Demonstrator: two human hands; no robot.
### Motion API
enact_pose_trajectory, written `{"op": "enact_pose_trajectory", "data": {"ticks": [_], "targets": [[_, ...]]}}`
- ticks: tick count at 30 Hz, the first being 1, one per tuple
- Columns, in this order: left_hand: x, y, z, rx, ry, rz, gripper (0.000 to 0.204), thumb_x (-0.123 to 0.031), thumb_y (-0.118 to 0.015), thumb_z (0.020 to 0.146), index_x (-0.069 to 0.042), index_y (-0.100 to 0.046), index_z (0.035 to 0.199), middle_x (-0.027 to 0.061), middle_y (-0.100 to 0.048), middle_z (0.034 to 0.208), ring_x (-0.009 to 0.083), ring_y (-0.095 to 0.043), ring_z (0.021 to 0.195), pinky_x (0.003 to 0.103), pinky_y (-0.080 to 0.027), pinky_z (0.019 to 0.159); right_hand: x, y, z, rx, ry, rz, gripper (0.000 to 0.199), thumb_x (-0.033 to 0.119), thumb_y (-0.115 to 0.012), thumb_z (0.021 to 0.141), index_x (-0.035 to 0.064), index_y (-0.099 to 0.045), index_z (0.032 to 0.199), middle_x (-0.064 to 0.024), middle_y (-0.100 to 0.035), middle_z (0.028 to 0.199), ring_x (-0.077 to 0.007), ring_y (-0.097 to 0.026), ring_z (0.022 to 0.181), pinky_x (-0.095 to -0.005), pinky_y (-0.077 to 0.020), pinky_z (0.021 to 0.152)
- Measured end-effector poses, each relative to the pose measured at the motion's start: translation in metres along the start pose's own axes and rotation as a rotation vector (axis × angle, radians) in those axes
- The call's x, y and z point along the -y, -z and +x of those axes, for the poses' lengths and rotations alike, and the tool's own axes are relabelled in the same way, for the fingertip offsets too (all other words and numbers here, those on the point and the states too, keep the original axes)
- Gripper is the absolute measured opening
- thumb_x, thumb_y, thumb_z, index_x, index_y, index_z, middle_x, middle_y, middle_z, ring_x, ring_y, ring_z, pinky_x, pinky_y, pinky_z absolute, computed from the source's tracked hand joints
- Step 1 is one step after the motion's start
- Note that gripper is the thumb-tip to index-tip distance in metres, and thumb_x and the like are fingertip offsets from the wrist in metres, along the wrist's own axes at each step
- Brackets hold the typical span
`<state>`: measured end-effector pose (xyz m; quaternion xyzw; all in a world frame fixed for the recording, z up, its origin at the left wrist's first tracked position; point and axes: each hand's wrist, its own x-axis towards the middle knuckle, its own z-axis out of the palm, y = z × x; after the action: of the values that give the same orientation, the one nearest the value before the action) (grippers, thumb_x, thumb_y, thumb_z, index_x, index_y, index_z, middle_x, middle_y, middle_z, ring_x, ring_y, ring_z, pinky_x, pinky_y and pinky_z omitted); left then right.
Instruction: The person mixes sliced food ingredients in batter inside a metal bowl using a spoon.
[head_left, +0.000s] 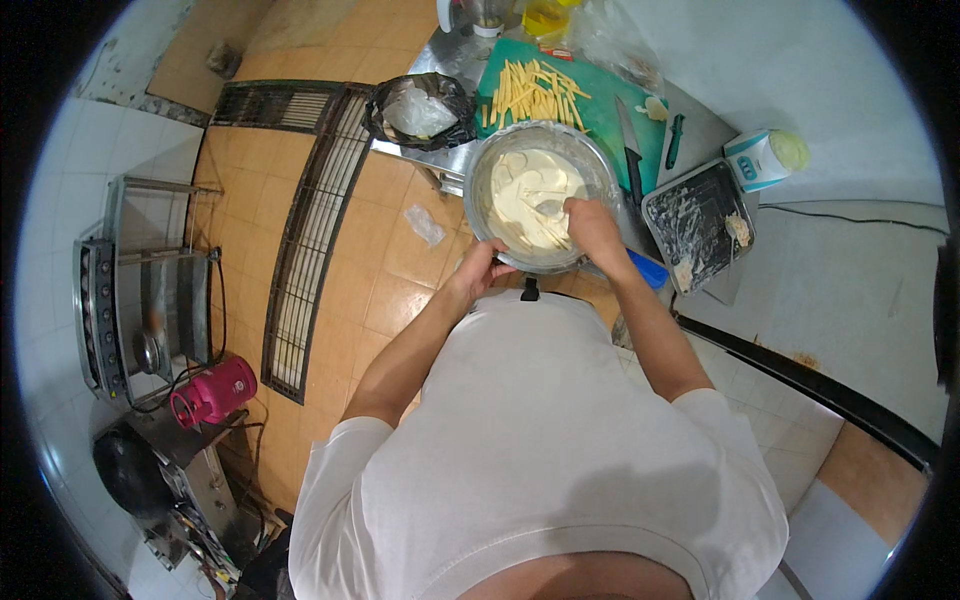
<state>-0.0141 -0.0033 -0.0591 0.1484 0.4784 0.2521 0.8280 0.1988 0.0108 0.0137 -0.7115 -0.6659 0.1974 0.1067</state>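
1. Right hand (592, 222): clenched on a utensil handle inside the metal mixing bowl (492, 165); the utensil's working end (549, 208) sits in the pale batter (525, 195).
2. Left hand (480, 270): grasping the bowl's near rim, steadying it.
3. Bowl: at the near edge of the steel counter (445, 60), just in front of the person's white shirt (540, 440).
4. Green cutting board (600, 110): far side of the bowl, touching or just behind it, bearing yellow potato sticks (535, 92).
5. Knife (630, 150): lying on the board's right part.
6. Dark floured tray (695, 220): right of the bowl.
7. Black bag (420, 105): left of the board.
8. Handling note, as judgement: keep the left grip firm on the rim and stir with low, even strokes, since the bowl sits close to the counter edge and batter could slop over.
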Motion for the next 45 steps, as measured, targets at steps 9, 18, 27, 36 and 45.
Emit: {"op": "enact_pose_trajectory", "data": {"ticks": [9,18,27,36,45], "targets": [[-0.006,-0.007,-0.007,-0.021,0.01,-0.013,0.043,-0.007,-0.048,0.078,0.0,-0.041,0.12,0.0123,-0.05,0.111,0.0211,-0.055,0.095,0.031,-0.054,0.073,0.007,-0.003,-0.004,-0.02,-0.058,-0.04,0.019,0.006,-0.043,0.079,-0.0019,-0.059,0.085,-0.0277,-0.06,0.074,-0.0432,-0.061,0.074,-0.0494,-0.0489,0.067],[-0.007,-0.008,-0.011,-0.006,-0.012,0.022,0.046,-0.007,-0.048,0.077,-0.005,-0.039,0.122,0.0101,-0.051,0.111,0.0205,-0.055,0.097,0.03,-0.053,0.073,0.008,-0.004,-0.002,-0.017,-0.039,-0.086,0.021,0.01,-0.043,0.081,-0.0011,-0.059,0.09,-0.0266,-0.06,0.075,-0.0417,-0.062,0.071,-0.0484,-0.0498,0.065],[-0.011,-0.014,-0.015,-0.037,-0.01,0.017,0.046,-0.008,-0.048,0.077,-0.003,-0.039,0.122,0.0123,-0.051,0.112,0.0219,-0.056,0.095,0.032,-0.054,0.073,-0.006,-0.002,0.002,0.081,0.126,-0.035,0.018,0.004,-0.048,0.075,0.0001,-0.064,0.08,-0.0266,-0.059,0.071,-0.0408,-0.061,0.072,-0.046,-0.0494,0.067],[-0.007,-0.009,-0.011,-0.028,-0.001,-0.006,0.045,-0.008,-0.049,0.077,-0.001,-0.04,0.121,0.0117,-0.053,0.108,0.0219,-0.055,0.096,0.031,-0.054,0.072,-0.007,-0.01,0.001,0.12,0.124,-0.078,0.018,0.003,-0.047,0.073,-0.0009,-0.063,0.081,-0.027,-0.06,0.073,-0.0418,-0.061,0.073,-0.0474,-0.0492,0.067],[-0.003,-0.003,-0.006,0.008,-0.005,0.048,0.044,-0.011,-0.047,0.078,-0.002,-0.04,0.121,0.0111,-0.053,0.111,0.0201,-0.056,0.098,0.03,-0.053,0.079,0.001,0.004,0.004,-0.1,-0.062,-0.069,0.02,0.004,-0.045,0.076,0.0008,-0.063,0.084,-0.026,-0.06,0.075,-0.042,-0.061,0.072,-0.0478,-0.0493,0.065]]}}
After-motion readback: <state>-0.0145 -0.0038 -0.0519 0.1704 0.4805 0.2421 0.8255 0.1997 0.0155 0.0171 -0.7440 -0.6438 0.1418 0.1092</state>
